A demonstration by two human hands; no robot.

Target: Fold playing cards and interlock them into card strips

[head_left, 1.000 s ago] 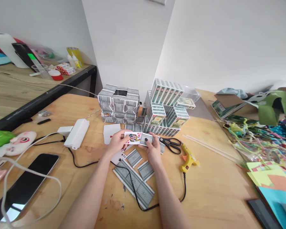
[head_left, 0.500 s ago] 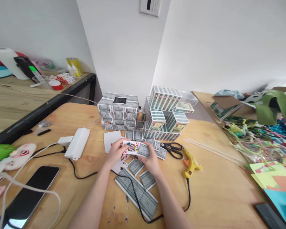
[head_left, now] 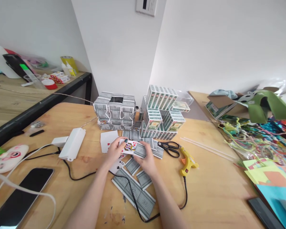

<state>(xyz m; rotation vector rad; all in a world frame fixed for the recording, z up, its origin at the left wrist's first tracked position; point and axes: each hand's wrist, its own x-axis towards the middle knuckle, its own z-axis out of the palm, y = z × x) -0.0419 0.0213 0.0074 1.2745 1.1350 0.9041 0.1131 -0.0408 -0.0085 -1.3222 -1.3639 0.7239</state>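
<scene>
My left hand [head_left: 115, 150] is closed on a face-up playing card [head_left: 129, 146] with a court figure and red hearts. My right hand [head_left: 146, 157] grips a folded card [head_left: 139, 149] that shows its grey-green patterned back. The two cards meet or overlap between my hands. Beneath and around them lie more cards, including a long joined strip of cards [head_left: 133, 192] nearer to me. Behind stands a block built of folded cards [head_left: 115, 111] with a square opening on top. To its right, card boxes [head_left: 162, 97] are stacked.
Black scissors [head_left: 169, 149] and a yellow glue gun [head_left: 188, 162] lie right of my hands. The glue gun's black cord crosses the card strip and runs under my forearms. A white power strip [head_left: 72, 144] and a phone [head_left: 21, 197] are at left; coloured paper [head_left: 269, 178] is at right.
The whole view has shifted slightly, so things appear a little further left. The folded card in my right hand has tilted slightly against the face-up card.
</scene>
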